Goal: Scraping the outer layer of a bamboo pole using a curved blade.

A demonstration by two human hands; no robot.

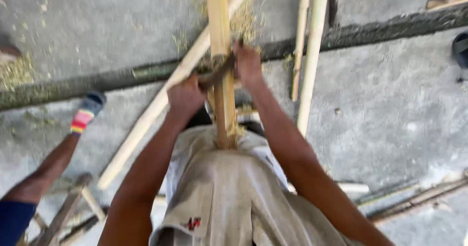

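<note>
A pale bamboo pole [220, 36] runs from my lap straight away from me, its near end resting on the grey cloth [229, 192] over my legs. Across it lies a dark curved blade [218, 73]. My left hand [184, 97] grips one end of the blade, left of the pole. My right hand [247, 63] grips the other end, right of the pole. Greenish shavings cling to the pole around the blade. The frame is blurred by motion.
A second peeled pole [156, 107] slants to the left; two thinner ones [312, 51] lie to the right. A dark green bamboo [73, 86] crosses the concrete floor. At the left are my leg and striped sandal [85, 113], a wooden frame [66, 212], and scraps at the lower right [414, 199].
</note>
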